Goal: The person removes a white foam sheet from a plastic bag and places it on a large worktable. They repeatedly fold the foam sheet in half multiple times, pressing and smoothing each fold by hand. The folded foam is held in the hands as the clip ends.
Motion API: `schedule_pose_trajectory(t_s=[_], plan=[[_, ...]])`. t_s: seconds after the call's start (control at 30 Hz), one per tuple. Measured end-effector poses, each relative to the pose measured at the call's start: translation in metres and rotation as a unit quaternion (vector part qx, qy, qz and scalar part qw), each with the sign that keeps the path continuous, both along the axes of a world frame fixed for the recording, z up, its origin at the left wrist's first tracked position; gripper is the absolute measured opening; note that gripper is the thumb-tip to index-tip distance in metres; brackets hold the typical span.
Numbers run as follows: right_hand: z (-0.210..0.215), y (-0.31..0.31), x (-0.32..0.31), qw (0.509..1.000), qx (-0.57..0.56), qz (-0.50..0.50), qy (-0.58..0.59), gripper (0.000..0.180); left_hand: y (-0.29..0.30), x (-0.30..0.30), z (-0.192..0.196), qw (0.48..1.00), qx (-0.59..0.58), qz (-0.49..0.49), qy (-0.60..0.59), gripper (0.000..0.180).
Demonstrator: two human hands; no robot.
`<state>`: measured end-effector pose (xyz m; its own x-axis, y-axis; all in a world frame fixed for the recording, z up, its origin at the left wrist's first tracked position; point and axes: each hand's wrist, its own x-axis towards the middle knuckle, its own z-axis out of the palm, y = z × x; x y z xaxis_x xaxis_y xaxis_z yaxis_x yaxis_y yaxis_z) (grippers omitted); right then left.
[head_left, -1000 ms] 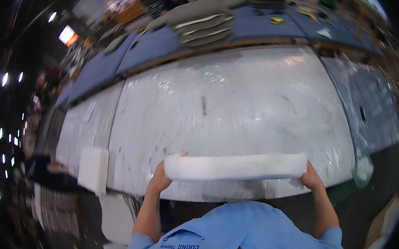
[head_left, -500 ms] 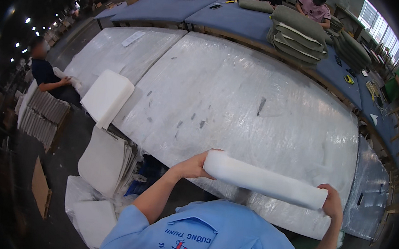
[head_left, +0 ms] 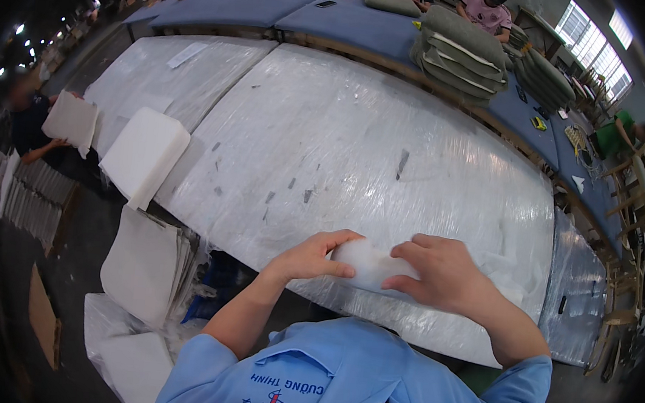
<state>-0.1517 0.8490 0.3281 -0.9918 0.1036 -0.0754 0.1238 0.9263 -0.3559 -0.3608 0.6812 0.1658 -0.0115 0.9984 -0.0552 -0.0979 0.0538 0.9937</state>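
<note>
A white foam pad (head_left: 373, 264) is in front of my chest, over the near edge of a plastic-wrapped table (head_left: 372, 145). My left hand (head_left: 317, 256) grips its left end, thumb toward me and fingers over the far side. My right hand (head_left: 442, 271) is closed on the pad from the right, its fingers and thumb curled toward the left hand. Only a short stretch of foam shows between the two hands. How the rest of it lies is hidden behind my right hand.
A stack of white foam pads (head_left: 144, 153) sits at the table's left edge. Below it are white sheets (head_left: 143, 267) and plastic-wrapped pieces (head_left: 136, 361). Grey-green cushions (head_left: 459, 57) are piled on the blue tables behind. At far left a person holds a pale pad (head_left: 71, 123).
My right hand has moved left from the pad's far right end to near my left hand. Less of the pad shows. The person at left now holds a pad up flat.
</note>
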Motion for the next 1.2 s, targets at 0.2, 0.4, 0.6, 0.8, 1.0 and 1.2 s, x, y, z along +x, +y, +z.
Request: schedule_pose_trajectory(t_s=[0.2, 0.4, 0.6, 0.8, 1.0, 1.2], plan=[[-0.029, -0.013, -0.023, 0.999, 0.03, 0.041, 0.01, 0.04, -0.003, 0.016, -0.003, 0.991, 0.034, 0.073, -0.106, 0.041], [-0.044, -0.009, -0.018, 0.997, -0.071, 0.042, 0.013, 0.031, 0.002, 0.034, -0.007, 0.963, 0.154, 0.155, -0.156, 0.01], [-0.04, -0.002, -0.018, 0.957, -0.255, -0.116, -0.082, 0.032, 0.007, 0.045, -0.008, 0.943, 0.136, 0.261, -0.155, 0.006], [-0.039, -0.019, -0.014, 0.991, -0.124, -0.03, -0.028, 0.033, 0.004, 0.054, -0.008, 0.958, 0.126, 0.228, -0.118, 0.009], [-0.045, -0.029, -0.016, 0.997, -0.076, 0.023, -0.009, 0.029, -0.005, 0.048, -0.019, 0.947, 0.151, 0.224, -0.175, 0.019], [-0.049, -0.028, -0.02, 0.993, -0.119, -0.002, -0.017, 0.027, -0.025, 0.017, -0.046, 0.988, 0.081, 0.089, -0.098, 0.066]])
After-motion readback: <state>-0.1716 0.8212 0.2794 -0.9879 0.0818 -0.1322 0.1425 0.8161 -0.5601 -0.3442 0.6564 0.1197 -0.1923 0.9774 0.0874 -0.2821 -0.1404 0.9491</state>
